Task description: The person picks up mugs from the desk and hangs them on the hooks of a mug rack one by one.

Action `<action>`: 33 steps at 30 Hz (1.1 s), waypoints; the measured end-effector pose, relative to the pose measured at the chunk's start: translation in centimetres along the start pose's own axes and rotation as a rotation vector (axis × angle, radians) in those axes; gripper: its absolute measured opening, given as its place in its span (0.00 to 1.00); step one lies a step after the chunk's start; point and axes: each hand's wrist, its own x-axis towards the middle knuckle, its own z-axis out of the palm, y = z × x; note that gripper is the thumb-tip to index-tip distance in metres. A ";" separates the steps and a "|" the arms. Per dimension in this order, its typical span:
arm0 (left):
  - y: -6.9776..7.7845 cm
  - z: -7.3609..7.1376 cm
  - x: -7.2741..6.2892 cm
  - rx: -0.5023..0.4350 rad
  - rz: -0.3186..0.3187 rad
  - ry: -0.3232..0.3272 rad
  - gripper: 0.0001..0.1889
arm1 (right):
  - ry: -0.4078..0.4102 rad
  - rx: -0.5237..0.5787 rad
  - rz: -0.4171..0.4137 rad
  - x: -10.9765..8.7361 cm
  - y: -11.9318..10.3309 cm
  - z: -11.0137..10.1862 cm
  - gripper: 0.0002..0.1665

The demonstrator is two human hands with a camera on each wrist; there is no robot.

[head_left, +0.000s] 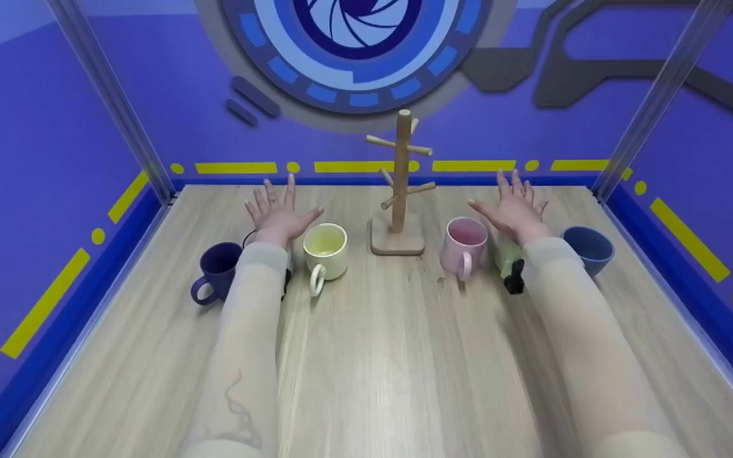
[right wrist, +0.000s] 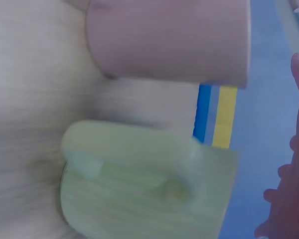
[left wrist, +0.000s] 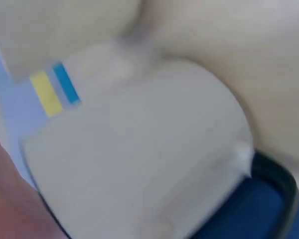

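Observation:
Both hands hover above the mugs with fingers spread, holding nothing. In the head view my left hand (head_left: 280, 219) is between a dark blue mug (head_left: 220, 264) and a pale yellow mug (head_left: 327, 251). A whitish mug with a dark rim (left wrist: 139, 149) fills the left wrist view, mostly hidden by the forearm in the head view. My right hand (head_left: 516, 210) is over a pale green mug (head_left: 505, 254), partly covered by the wrist. To its left stands a pink mug (head_left: 464, 248); a grey-blue mug (head_left: 588, 248) is to its right, partly behind the sleeve.
A wooden mug tree (head_left: 403, 172) with several pegs stands at the back middle of the wooden table (head_left: 392, 369), on a square base. Blue-purple panels (head_left: 169, 76) with metal corner posts enclose the back and sides. A small black piece (head_left: 515, 280) shows beside the right wrist.

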 end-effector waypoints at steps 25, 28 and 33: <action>12.2 2.8 -6.6 -1.083 0.081 0.082 0.43 | -0.229 0.130 -0.331 -1.6 -2.9 -0.8 0.47; 13.2 4.1 -8.2 -1.149 0.094 0.110 0.41 | -0.295 0.111 -0.330 -2.1 -3.3 -0.8 0.46; 14.7 7.2 -10.5 -1.171 0.125 0.047 0.39 | -0.360 0.077 -0.347 -2.5 -3.7 -0.5 0.49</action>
